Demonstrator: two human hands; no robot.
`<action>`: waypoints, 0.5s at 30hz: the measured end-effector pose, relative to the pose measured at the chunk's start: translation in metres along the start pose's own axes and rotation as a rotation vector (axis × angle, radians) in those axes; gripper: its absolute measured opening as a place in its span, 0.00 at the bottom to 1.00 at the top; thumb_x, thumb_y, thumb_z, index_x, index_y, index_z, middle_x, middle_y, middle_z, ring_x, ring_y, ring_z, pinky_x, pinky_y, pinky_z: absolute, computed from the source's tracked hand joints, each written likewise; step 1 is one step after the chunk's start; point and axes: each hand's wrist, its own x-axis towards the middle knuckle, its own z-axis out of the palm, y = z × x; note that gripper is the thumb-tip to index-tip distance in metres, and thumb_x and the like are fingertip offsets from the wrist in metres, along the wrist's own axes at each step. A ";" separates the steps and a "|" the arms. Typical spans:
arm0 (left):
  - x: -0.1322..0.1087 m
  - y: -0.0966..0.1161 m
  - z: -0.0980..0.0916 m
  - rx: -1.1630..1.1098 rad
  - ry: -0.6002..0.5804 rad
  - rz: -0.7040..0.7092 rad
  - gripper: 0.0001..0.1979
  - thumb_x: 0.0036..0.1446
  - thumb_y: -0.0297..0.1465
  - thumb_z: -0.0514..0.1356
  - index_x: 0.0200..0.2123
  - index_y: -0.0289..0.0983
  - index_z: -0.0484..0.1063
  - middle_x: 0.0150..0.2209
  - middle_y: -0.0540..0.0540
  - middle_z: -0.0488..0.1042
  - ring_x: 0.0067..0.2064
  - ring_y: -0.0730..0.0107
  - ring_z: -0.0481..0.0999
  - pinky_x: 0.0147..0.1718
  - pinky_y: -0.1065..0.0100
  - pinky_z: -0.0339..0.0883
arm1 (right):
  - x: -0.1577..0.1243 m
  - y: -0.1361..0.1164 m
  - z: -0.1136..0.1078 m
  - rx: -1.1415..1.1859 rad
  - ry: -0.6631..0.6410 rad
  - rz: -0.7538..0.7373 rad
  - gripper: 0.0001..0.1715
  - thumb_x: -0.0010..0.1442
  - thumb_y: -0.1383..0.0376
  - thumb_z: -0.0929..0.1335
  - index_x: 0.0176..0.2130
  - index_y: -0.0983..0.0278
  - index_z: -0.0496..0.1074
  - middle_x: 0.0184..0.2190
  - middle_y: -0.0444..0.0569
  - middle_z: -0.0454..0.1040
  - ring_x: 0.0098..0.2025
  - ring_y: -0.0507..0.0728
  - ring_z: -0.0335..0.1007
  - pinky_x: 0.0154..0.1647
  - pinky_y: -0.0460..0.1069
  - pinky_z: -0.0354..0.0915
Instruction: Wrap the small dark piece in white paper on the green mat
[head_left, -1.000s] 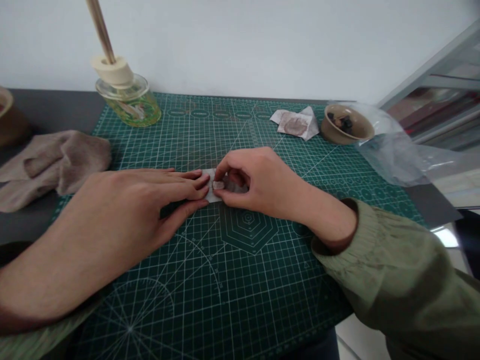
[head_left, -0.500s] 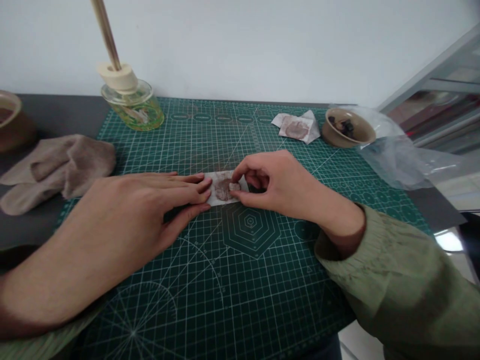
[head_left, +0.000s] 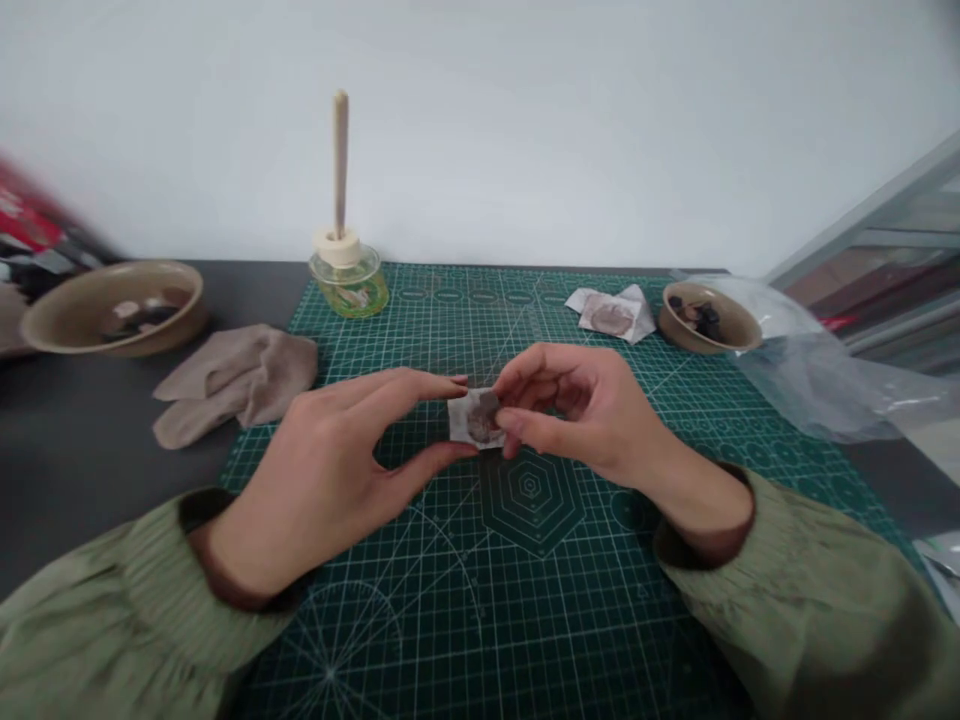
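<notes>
A small piece of white paper (head_left: 459,421) with a brown round stain lies on the green cutting mat (head_left: 420,610) between my hands. My left hand (head_left: 345,455) frames it, fingertips at the far edge and thumb at the near edge, holding it by those edges. At the paper's right side, my right hand (head_left: 581,405) has its thumb and fingers closed on a small grey-brown piece (head_left: 490,403) over the stain. The right fingertips hide most of that piece and the paper's right end.
Stained white papers (head_left: 611,312) lie at the back right beside a brown bowl (head_left: 709,318) of dark and light pieces and a clear plastic bag (head_left: 814,370). At left are a crumpled brown cloth (head_left: 247,375), a larger bowl (head_left: 112,300) and a reed diffuser (head_left: 349,280).
The view has shifted, bringing the whole left bowl in. My left hand went from lying flat on the paper's left end to spanning its near and far edges. My right hand stays at the stain.
</notes>
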 end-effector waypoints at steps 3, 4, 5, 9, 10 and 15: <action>0.004 0.010 -0.003 -0.174 0.098 -0.031 0.11 0.74 0.38 0.73 0.55 0.41 0.82 0.48 0.47 0.91 0.46 0.63 0.92 0.50 0.65 0.87 | 0.002 0.000 0.004 0.119 -0.075 -0.020 0.21 0.55 0.78 0.86 0.45 0.63 0.85 0.37 0.45 0.92 0.35 0.51 0.90 0.39 0.41 0.82; 0.005 0.013 -0.003 -0.220 0.114 -0.030 0.10 0.74 0.36 0.74 0.53 0.41 0.82 0.47 0.47 0.91 0.46 0.64 0.92 0.49 0.67 0.86 | 0.003 0.000 0.005 0.127 -0.093 -0.022 0.22 0.55 0.79 0.85 0.46 0.63 0.85 0.38 0.46 0.92 0.36 0.51 0.91 0.41 0.41 0.82; 0.005 0.014 -0.004 -0.260 0.126 -0.024 0.09 0.73 0.35 0.74 0.53 0.41 0.83 0.47 0.48 0.91 0.45 0.66 0.91 0.48 0.68 0.86 | 0.003 0.000 0.006 0.129 -0.107 -0.024 0.23 0.55 0.80 0.85 0.46 0.62 0.85 0.40 0.46 0.93 0.37 0.51 0.91 0.43 0.41 0.83; 0.005 0.018 -0.004 -0.349 0.157 -0.011 0.10 0.71 0.28 0.76 0.52 0.41 0.84 0.46 0.49 0.91 0.45 0.67 0.91 0.47 0.69 0.87 | 0.002 0.001 0.004 0.129 -0.150 -0.069 0.23 0.57 0.80 0.84 0.48 0.62 0.85 0.42 0.48 0.93 0.42 0.51 0.92 0.48 0.41 0.83; 0.004 0.018 -0.004 -0.358 0.166 -0.009 0.11 0.70 0.27 0.76 0.52 0.41 0.84 0.46 0.49 0.91 0.44 0.68 0.91 0.47 0.69 0.87 | 0.001 0.002 0.003 0.126 -0.161 -0.083 0.23 0.58 0.80 0.83 0.49 0.62 0.84 0.43 0.48 0.93 0.43 0.51 0.92 0.49 0.41 0.82; 0.003 0.021 -0.003 -0.356 0.187 0.023 0.10 0.70 0.24 0.76 0.52 0.41 0.85 0.45 0.48 0.91 0.43 0.68 0.91 0.45 0.68 0.87 | 0.000 0.004 0.002 0.108 -0.195 -0.100 0.25 0.58 0.82 0.82 0.50 0.61 0.84 0.43 0.46 0.92 0.42 0.50 0.90 0.49 0.41 0.81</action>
